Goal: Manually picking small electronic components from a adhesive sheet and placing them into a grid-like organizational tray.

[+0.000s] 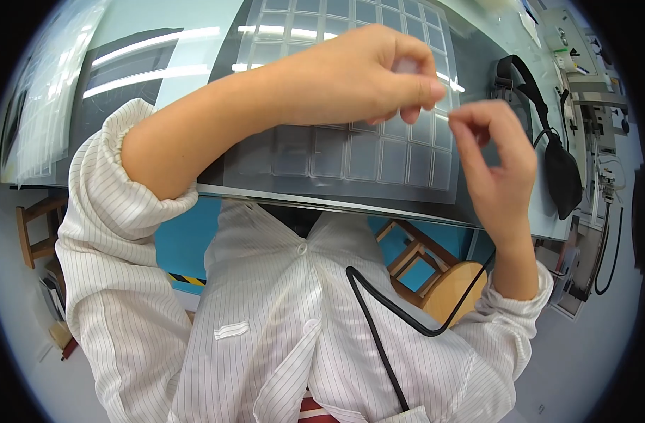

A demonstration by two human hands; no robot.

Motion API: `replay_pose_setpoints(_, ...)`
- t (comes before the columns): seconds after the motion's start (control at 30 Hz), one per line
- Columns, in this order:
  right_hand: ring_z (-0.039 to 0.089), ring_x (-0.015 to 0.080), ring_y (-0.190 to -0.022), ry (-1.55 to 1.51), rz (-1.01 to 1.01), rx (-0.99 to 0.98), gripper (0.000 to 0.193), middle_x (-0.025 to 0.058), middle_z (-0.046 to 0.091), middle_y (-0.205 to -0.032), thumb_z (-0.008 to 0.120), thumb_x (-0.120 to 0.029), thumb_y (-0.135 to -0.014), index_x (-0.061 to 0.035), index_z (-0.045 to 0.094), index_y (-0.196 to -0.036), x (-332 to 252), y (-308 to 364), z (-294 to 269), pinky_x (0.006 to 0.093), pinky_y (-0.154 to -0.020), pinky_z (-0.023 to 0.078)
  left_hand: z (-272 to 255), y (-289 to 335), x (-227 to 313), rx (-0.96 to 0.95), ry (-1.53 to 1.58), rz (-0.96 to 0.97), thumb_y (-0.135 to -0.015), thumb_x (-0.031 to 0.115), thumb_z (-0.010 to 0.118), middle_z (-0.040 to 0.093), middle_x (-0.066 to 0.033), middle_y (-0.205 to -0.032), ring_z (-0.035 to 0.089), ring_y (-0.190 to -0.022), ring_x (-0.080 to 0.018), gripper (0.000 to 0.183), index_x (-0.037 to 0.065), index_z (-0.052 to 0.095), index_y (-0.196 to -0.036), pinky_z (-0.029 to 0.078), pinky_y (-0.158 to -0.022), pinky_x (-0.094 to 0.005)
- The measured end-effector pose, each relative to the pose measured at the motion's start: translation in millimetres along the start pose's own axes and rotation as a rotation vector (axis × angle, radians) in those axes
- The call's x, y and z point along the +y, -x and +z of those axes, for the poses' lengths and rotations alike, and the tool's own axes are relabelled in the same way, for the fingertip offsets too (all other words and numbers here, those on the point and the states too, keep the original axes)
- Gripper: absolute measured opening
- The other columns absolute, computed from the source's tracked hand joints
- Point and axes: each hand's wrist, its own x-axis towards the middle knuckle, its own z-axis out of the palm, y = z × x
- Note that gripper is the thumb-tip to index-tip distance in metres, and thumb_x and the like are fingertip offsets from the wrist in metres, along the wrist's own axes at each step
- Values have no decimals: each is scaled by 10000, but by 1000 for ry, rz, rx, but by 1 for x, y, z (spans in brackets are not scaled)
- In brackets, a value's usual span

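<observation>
Pinstriped smock [266, 282] lies nearest, while left hand [372, 74] and right hand [504, 151], each grip pressed together, contents indiscernible, nearly meet over the counter's [203, 51] clear compartment tray [329, 155] by its right edge, seemingly fine handling, next wanting steadiness.

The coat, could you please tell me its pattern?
The coat is white with thin dark stripes, seen in the head view.
</observation>
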Motion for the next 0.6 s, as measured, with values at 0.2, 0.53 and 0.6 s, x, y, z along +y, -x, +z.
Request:
replay_pose_setpoints(0.2, 630, 239, -861, 214, 23, -22, 162, 105, 655, -966, 735, 57, -824, 13, 691, -973, 5, 39, 2, 322, -766, 518, 6, -5, -9, 88, -71, -14, -995, 253, 588, 669, -45, -773, 538, -612, -93, 274, -4, 681, -970, 465, -594, -258)
replay_pose_setpoints(0.53, 608, 280, -893, 226, -105, 15, 221, 117, 646, -963, 756, 63, -777, 15, 686, -981, 11, 46, 6, 355, -786, 498, 9, -8, -8, 108, -63, -80, -993, 230, 577, 684, -51, -788, 542, -601, -94, 257, -6, 678, -985, 461, -578, -260)
replay_pose_setpoints(0.6, 606, 278, -893, 231, -106, 14, 227, 116, 644, -963, 755, 64, -776, 12, 687, -987, 11, 48, 6, 355, -785, 498, 9, -8, -7, 98, -64, -92, -985, 217, 575, 685, -53, -796, 541, -602, -92, 250, -8, 681, -1013, 460, -576, -259)
